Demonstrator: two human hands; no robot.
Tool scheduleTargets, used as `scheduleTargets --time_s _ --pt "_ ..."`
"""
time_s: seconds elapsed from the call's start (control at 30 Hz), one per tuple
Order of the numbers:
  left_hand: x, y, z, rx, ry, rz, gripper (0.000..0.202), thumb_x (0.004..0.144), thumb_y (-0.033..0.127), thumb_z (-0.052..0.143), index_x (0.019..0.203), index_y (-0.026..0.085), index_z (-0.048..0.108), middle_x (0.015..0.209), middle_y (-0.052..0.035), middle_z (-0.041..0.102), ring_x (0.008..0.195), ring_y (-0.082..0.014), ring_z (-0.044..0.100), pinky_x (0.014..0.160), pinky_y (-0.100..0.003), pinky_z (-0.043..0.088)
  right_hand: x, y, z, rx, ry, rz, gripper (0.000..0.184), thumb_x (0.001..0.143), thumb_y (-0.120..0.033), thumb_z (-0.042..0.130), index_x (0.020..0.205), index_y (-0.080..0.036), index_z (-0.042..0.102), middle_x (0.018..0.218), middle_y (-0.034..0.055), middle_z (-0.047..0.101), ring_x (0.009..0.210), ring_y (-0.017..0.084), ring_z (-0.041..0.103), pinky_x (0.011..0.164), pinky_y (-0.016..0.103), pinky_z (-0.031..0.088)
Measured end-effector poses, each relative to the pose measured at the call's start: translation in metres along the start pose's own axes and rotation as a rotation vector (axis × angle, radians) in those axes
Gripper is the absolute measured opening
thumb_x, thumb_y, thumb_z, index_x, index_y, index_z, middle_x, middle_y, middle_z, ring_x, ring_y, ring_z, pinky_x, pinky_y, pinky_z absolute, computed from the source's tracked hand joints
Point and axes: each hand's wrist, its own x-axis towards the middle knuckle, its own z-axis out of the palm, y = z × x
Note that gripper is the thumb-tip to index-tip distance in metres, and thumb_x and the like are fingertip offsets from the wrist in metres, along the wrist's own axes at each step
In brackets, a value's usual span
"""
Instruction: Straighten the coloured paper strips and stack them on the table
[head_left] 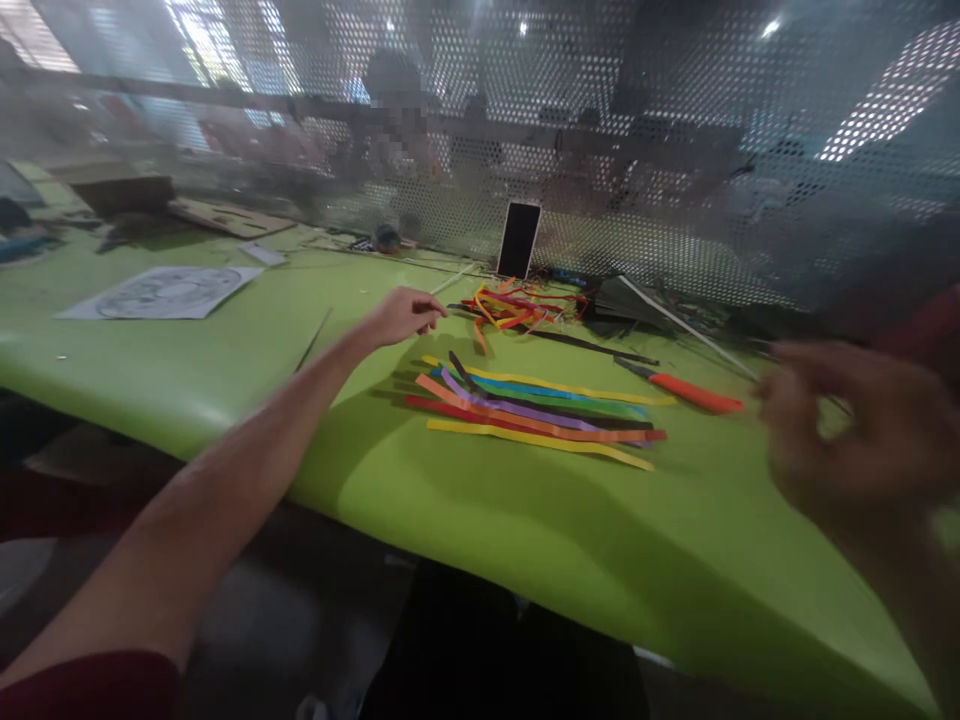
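My left hand [405,315] reaches over the table, its fingers drawn together at the left edge of a tangled pile of coloured strips [517,308]. The end of a dark strip lies at its fingertips; whether they grip it I cannot tell. Nearer to me, several long strips, among them a yellow strip [540,443] and a purple strip [525,410], lie roughly side by side. At the right, my right hand [855,430] is raised and blurred, thumb and finger curled into a ring. What it holds, if anything, is unclear. A utility knife with an orange handle [697,394] lies between this hand and the strips.
A phone [519,240] leans upright against a perforated metal screen [600,150]. On the left of the green table [225,390] lie a printed sheet [169,292] and a cardboard box [112,190]. A thin stick [686,328] slants at the right. People show dimly behind the screen.
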Motion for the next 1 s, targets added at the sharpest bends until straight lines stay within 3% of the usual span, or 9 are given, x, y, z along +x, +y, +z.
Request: scheduleTargets --time_s 0.1,0.23,0.37,0.53,0.63,0.8,1.0 --pt "0.002 -0.004 0.004 0.062 0.044 0.068 0.024 0.079 0.033 0.066 0.091 0.015 0.077 0.084 -0.0076 0.074 0.072 -0.0183 0.065 0.071 -0.03 0.053 0.032 0.015 0.025 0.051 0.13 -0.106 0.032 0.098 -0.044 0.043 0.12 -0.034 0.063 0.103 0.0084 0.073 0.093 0.033 0.07 0.086 0.05 0.055" --pt "0.005 -0.013 0.01 0.107 0.058 0.125 0.026 0.081 0.031 0.061 0.094 0.016 0.077 0.092 -0.0081 0.071 0.079 -0.0186 0.065 0.076 -0.03 0.053 0.049 0.05 0.062 0.068 0.101 -0.174 0.03 0.088 -0.03 0.051 0.116 -0.022 0.061 0.085 0.0076 0.073 0.065 0.022 0.066 0.071 0.04 0.055" --pt "0.017 -0.021 0.018 0.232 0.096 0.19 0.03 0.082 0.025 0.055 0.099 0.013 0.076 0.094 -0.0091 0.066 0.079 -0.0173 0.062 0.078 -0.029 0.051 0.041 0.064 0.074 0.118 0.04 -0.176 0.035 0.084 -0.024 0.054 0.119 -0.022 0.057 0.092 0.0071 0.073 0.072 0.02 0.066 0.07 0.035 0.055" --pt "0.046 -0.013 0.031 0.357 0.073 0.235 0.034 0.079 0.017 0.053 0.105 0.015 0.075 0.098 -0.0087 0.065 0.078 -0.0181 0.059 0.083 -0.032 0.049 0.04 0.068 0.075 0.147 0.026 -0.184 0.037 0.083 -0.023 0.051 0.12 -0.024 0.055 0.101 0.0124 0.069 0.092 0.03 0.066 0.081 0.047 0.055" --pt "0.06 -0.003 0.037 0.403 0.044 0.279 0.042 0.076 0.013 0.055 0.114 0.016 0.072 0.105 -0.0099 0.065 0.092 -0.0233 0.06 0.094 -0.037 0.046 0.042 0.073 0.075 0.16 0.044 -0.149 0.039 0.081 -0.023 0.051 0.12 -0.025 0.054 0.099 0.0109 0.069 0.094 0.033 0.066 0.082 0.053 0.056" --pt "0.061 -0.002 0.044 0.456 0.013 0.314 0.059 0.079 0.013 0.053 0.138 0.013 0.058 0.113 -0.0141 0.062 0.098 -0.0276 0.061 0.096 -0.041 0.045 0.041 0.078 0.075 0.181 0.049 -0.124 0.037 0.084 -0.025 0.049 0.12 -0.028 0.054 0.099 0.0097 0.068 0.092 0.033 0.067 0.081 0.056 0.057" --pt "0.054 -0.011 0.049 0.422 -0.004 0.327 0.041 0.078 0.017 0.056 0.115 0.017 0.071 0.106 -0.0132 0.067 0.102 -0.0305 0.06 0.095 -0.043 0.046 0.038 0.077 0.075 0.189 0.022 -0.091 0.035 0.084 -0.031 0.049 0.118 -0.033 0.056 0.099 0.0074 0.07 0.092 0.036 0.069 0.078 0.06 0.056"
